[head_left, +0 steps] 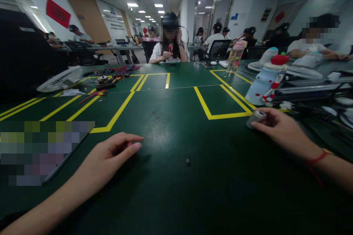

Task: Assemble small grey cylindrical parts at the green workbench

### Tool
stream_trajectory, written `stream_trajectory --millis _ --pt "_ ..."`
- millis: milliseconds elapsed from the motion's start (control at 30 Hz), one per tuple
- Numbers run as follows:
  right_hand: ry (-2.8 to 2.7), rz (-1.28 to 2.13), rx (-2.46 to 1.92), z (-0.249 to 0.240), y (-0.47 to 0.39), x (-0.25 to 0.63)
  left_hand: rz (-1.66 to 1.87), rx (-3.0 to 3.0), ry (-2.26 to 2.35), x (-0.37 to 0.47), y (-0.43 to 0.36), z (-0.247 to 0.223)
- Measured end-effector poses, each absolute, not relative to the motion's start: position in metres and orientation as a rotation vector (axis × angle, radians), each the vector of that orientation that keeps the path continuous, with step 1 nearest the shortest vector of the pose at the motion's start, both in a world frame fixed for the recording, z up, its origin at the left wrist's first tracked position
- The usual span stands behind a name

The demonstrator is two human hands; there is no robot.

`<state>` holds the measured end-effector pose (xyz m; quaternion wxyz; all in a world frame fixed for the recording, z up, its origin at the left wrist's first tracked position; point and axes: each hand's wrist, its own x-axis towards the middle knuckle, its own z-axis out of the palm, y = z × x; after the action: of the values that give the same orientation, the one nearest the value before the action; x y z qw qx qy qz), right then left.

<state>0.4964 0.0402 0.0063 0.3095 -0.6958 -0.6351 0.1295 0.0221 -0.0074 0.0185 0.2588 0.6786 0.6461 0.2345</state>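
Observation:
My right hand (278,126) grips a small grey metal cylinder (256,119) between thumb and fingers, at the right of the green table (171,198). On the left, my left hand (117,150) hovers over the tabletop, its thumb and index finger apart and nothing between them. A tiny dark ring-like part (188,161) lies on the table between my hands, nearer to my left one. Just beyond my right hand stands a light blue bottle (258,86) with a red top.
A pixelated flat item (41,154) lies at the left. Tangled wires (118,71) and a white fan (62,79) are at the back left. A clear bottle (235,58) and cables occupy the right side. Across the table sits a person (169,40).

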Motion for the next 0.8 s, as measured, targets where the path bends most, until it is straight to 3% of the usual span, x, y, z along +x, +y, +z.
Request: stream_trajectory --millis 167,300,367,467,533,667,800 --pt "-1.669 -0.108 -2.045 0.002 0.052 0.574 0.727 1.594 1.982 0.017 -0.01 0.021" --pt "-1.764 -0.37 -1.845 0.005 0.041 0.532 0.748 1.587 1.969 0.025 -0.01 0.021" --pt "-2.032 -0.279 -1.598 0.006 0.029 0.481 0.763 1.587 1.961 0.026 -0.01 0.022" --pt "-2.361 0.318 -1.302 0.005 0.009 0.395 0.758 1.599 1.969 0.025 -0.009 0.022" --pt "-2.489 0.517 -1.123 0.004 0.002 0.351 0.73 1.646 1.952 0.023 -0.009 0.021" --pt "-2.541 0.478 -1.012 0.006 0.009 0.334 0.688 1.739 1.928 0.019 -0.009 0.019" --pt "-2.335 0.104 -1.233 0.022 0.031 0.406 0.746 1.699 1.957 0.024 -0.009 0.019"
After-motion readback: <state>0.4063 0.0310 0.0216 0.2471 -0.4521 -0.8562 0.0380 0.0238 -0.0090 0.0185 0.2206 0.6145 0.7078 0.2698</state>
